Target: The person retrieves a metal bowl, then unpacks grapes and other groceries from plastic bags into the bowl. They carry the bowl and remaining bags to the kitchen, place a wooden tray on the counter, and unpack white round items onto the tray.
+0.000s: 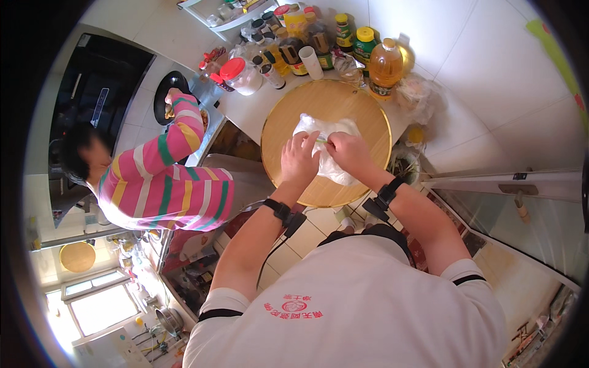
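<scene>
A white plastic bag lies on a round wooden board with a gold-coloured rim. My left hand rests at the bag's left side, its fingers bent near a small green-edged strip at the bag's top. My right hand has its thumb and fingers pinched together on the bag, at the right end of that strip. What the bag holds cannot be made out. Both wrists wear black straps with small devices.
Behind the board stand sauce bottles, a red-lidded jar, a white cup and an oil bottle. At the left another person in a striped top reaches to a black wok. A glass door is at right.
</scene>
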The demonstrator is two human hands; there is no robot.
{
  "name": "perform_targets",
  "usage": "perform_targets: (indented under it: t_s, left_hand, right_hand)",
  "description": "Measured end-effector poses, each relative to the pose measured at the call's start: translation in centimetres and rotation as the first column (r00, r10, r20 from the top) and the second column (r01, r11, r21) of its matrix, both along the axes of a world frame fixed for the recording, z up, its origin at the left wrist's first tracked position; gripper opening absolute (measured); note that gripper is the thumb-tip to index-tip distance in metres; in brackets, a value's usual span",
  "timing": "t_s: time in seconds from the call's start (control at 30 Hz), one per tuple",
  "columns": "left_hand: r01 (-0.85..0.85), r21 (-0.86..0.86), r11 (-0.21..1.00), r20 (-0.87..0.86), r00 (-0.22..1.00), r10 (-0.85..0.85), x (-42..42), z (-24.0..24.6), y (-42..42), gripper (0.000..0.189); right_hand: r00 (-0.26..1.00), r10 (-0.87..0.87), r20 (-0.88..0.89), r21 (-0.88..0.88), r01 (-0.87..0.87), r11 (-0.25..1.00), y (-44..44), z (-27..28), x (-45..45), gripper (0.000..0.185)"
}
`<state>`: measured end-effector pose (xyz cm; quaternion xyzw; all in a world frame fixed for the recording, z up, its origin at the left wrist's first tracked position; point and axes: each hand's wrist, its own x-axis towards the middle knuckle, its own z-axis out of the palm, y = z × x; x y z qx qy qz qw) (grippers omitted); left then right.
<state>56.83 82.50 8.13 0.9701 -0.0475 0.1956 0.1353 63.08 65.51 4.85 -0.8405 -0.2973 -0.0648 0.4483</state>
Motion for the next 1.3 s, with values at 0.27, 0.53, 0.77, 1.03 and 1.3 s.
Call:
perform_targets:
  t_s: [0.27, 0.53, 0.77, 1.03, 1.3]
  left_hand:
    - [0.093, -0.055, 0.994, 0.045, 0.995, -0.090, 1.6, -4.0, 6.3, 0.019]
    - [0.138, -0.075, 0.988, -0.038, 0.989, -0.141, 1.1, -3.7, 8.3, 0.015]
    - [0.151, -0.176, 0.973, -0.230, 0.954, -0.190, -1.3, -2.1, 7.4, 0.023]
    - [-0.120, -0.454, 0.883, -0.391, 0.917, -0.077, -1.9, 0.0, 6.3, 0.015]
    - [-0.210, -0.554, 0.806, -0.309, 0.950, 0.036, -2.0, 1.0, 5.0, 0.016]
  right_hand:
    - [0.999, 0.036, 0.005, -0.147, -0.035, 0.989, 4.8, -0.7, -0.1, 0.016]
    - [0.995, 0.059, 0.086, -0.230, -0.038, 0.972, 6.5, -1.5, -0.4, 0.015]
    - [0.921, 0.315, 0.228, -0.329, -0.232, 0.916, 3.2, -1.7, -0.5, 0.007]
    - [0.907, 0.380, 0.181, -0.311, -0.313, 0.897, -0.5, -0.5, 0.3, 0.010]
    - [0.970, 0.243, -0.006, -0.189, -0.240, 0.952, -1.9, 0.5, 0.7, 0.014]
